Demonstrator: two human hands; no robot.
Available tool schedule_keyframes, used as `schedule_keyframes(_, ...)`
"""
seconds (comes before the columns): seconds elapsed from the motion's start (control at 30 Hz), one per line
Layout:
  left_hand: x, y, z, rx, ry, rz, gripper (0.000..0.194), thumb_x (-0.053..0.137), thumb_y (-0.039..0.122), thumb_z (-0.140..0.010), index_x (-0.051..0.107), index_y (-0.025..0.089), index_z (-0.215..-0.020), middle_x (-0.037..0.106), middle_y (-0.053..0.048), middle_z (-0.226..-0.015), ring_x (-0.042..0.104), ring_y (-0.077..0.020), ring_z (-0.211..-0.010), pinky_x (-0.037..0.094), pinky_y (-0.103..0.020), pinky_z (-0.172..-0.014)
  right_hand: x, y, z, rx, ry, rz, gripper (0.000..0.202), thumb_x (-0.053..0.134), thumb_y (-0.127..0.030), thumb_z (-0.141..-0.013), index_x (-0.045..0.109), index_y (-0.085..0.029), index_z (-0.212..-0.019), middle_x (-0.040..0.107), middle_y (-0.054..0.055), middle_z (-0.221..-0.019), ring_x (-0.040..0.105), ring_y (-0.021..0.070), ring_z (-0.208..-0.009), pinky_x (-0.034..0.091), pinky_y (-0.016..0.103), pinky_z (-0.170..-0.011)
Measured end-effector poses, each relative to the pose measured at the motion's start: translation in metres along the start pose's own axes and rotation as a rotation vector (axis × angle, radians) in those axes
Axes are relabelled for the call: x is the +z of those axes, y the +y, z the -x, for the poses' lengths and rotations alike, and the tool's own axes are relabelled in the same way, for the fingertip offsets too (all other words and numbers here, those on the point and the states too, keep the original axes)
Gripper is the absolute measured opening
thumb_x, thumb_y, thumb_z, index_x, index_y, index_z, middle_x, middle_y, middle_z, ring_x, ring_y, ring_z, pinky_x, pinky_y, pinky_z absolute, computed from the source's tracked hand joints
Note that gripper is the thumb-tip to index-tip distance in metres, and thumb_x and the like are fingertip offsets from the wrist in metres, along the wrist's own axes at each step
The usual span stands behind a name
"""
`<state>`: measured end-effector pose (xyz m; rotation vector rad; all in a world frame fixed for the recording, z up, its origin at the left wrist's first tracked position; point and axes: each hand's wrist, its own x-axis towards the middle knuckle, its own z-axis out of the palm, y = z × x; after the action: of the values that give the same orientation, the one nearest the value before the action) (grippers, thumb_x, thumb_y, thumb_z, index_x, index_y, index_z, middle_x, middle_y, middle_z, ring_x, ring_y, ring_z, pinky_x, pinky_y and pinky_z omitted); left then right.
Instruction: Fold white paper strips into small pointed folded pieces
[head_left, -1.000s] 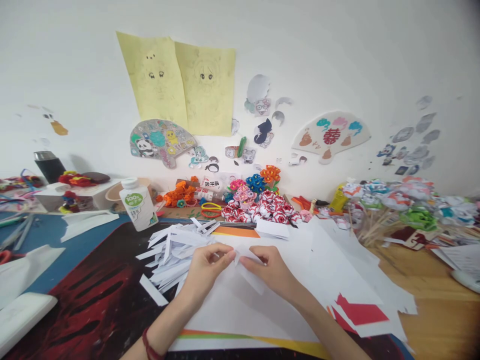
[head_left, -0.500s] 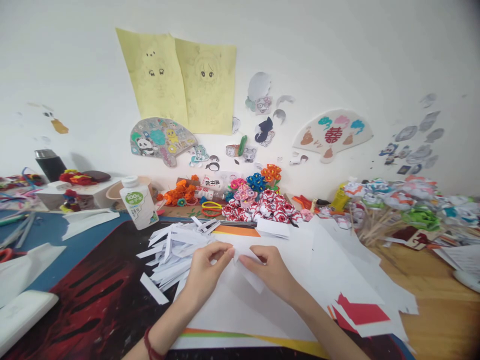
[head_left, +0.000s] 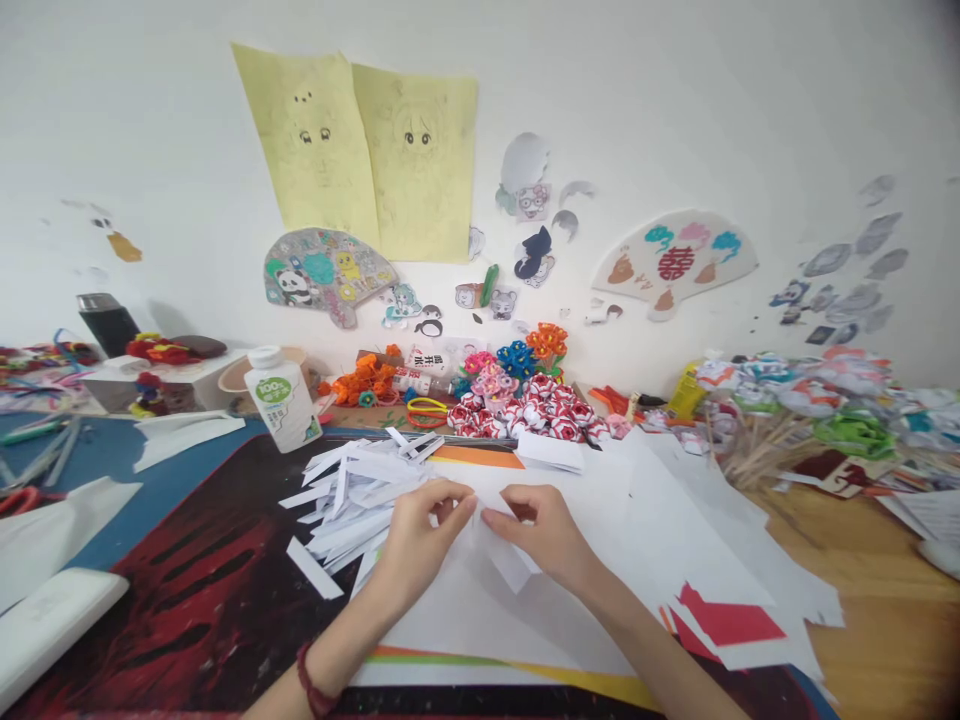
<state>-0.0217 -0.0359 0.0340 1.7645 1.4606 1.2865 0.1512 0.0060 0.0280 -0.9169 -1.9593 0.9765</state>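
Note:
Both hands meet above a large white sheet (head_left: 442, 620) on the dark red and black mat. My left hand (head_left: 424, 535) pinches the left end of a small white piece of paper (head_left: 510, 562) between thumb and fingertips. Just to the right, my right hand (head_left: 544, 530) pinches the same paper, whose lower part hangs down between the hands. The fine folds at the fingertips blend with the white sheet behind. A heap of white paper strips (head_left: 352, 500) lies left of my left hand.
A white bottle (head_left: 283, 405) stands behind the strips. Flower crafts (head_left: 551, 410) line the wall. White sheets (head_left: 690, 540) and red paper (head_left: 731, 618) lie to the right. At the left are a white case (head_left: 56, 630) and red-handled scissors (head_left: 26, 500).
The whole view has shifted slightly. The hands keep their pinch on the small paper, and its hanging part has turned a little.

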Motion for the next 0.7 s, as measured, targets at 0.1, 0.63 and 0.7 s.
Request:
schedule_keyframes(0.1, 0.0004, -0.0006, -0.0009, -0.018, -0.018, 0.029, 0.019, 0.057, 0.032, -0.084, 0.068, 0.017, -0.080, 0.069, -0.002, -0.080, 0.057, -0.0158, -0.070, 0.042, -0.025, -0.065, -0.0003, 0.0006, 0.0001, 0.017, 0.011, -0.039, 0.045, 0.059, -0.029, -0.080, 0.022, -0.020, -0.055, 0.016, -0.006, -0.059, 0.021, 0.0089, -0.055, 0.017, 0.025, -0.050)
schedule_keyframes(0.63, -0.0003, -0.0007, -0.0012, -0.099, 0.002, 0.117, 0.018, 0.064, 0.032, -0.077, 0.067, 0.015, -0.073, 0.065, -0.002, -0.070, 0.050, -0.0133, -0.061, 0.039, -0.024, -0.060, -0.0046, -0.0018, 0.0004, 0.098, -0.085, -0.172, 0.051, 0.063, -0.044, -0.077, 0.023, -0.020, -0.055, 0.017, -0.005, -0.061, 0.017, 0.0086, -0.055, 0.013, 0.026, -0.049)
schedule_keyframes(0.7, -0.0008, 0.0003, -0.0015, -0.117, 0.000, 0.139, 0.019, 0.064, 0.033, -0.077, 0.067, 0.015, -0.073, 0.064, -0.002, -0.069, 0.049, -0.0133, -0.061, 0.038, -0.024, -0.060, -0.0058, -0.0038, 0.0010, 0.129, -0.113, -0.209, 0.050, 0.063, -0.048, -0.076, 0.028, -0.020, -0.055, 0.020, -0.005, -0.060, 0.019, 0.0087, -0.056, 0.014, 0.026, -0.049)
